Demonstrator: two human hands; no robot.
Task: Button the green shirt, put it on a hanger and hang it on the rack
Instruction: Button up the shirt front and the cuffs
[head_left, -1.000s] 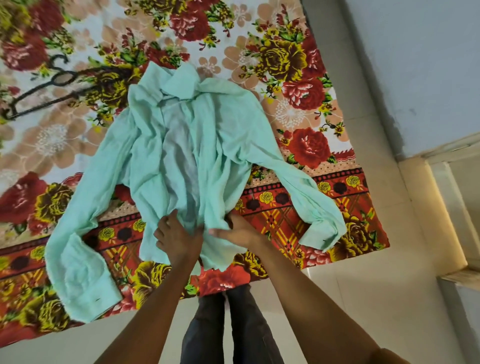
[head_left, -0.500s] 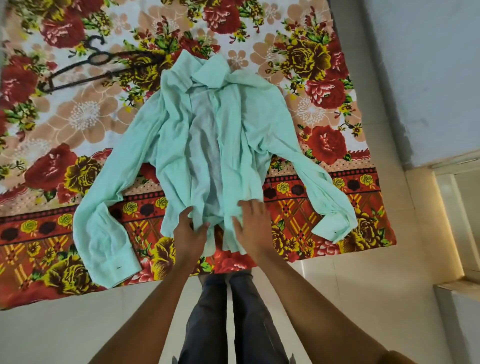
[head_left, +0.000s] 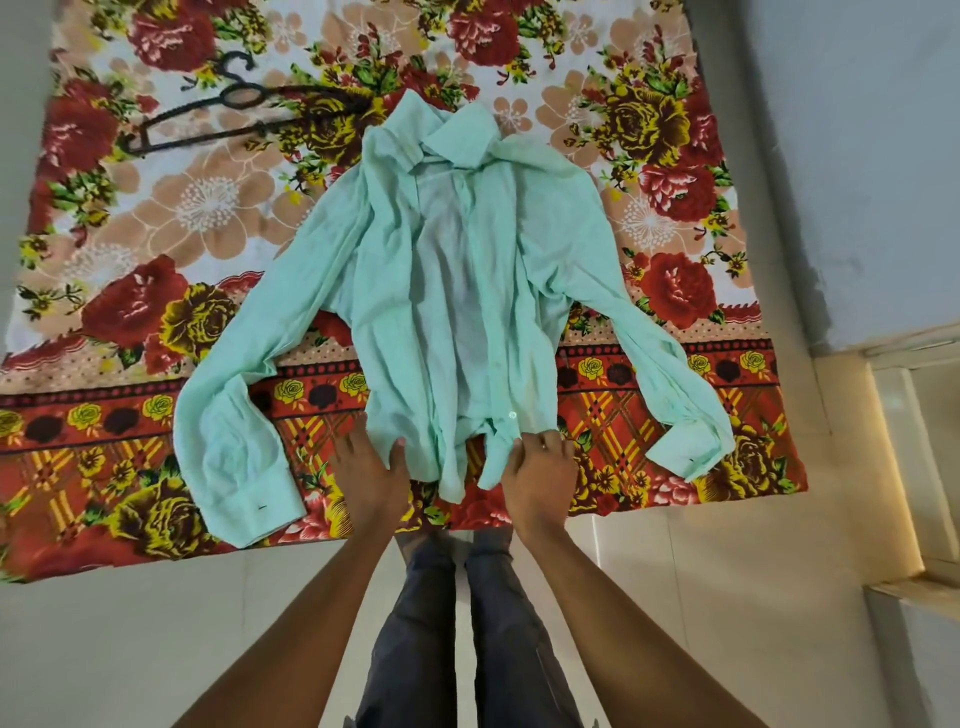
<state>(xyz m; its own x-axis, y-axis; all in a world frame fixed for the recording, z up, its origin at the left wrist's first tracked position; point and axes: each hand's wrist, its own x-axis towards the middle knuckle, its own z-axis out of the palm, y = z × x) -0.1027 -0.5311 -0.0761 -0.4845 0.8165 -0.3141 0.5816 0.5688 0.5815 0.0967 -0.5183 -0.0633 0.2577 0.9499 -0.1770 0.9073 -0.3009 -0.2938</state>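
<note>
We are at the very start of the job: the green shirt (head_left: 452, 291) lies spread out in the middle of the frame on a flowered blanket (head_left: 675, 130), and it is not buttoned yet. Its front hangs open down the middle, so we can see the paler inside of the back. The collar points to the top of the frame, and the two sleeves reach out to the lower left and the lower right. Our left hand (head_left: 371, 475) is at the bottom hem on the left side of the opening, with the thumb on the cloth and the fingers partly tucked under the edge, so it seems to pinch the hem. Our right hand (head_left: 540, 470) is at the hem on the right side, with its fingers curled onto the edge of the cloth, holding the strip near a small white button (head_left: 512, 414). We think the step in hand is laying the two front edges straight. Next we need to bring the two edges together and find the hole that goes with that button. The black hanger (head_left: 228, 111) waits in the upper left of the frame, near the collar but not touching it. We cannot see the rack anywhere.
</note>
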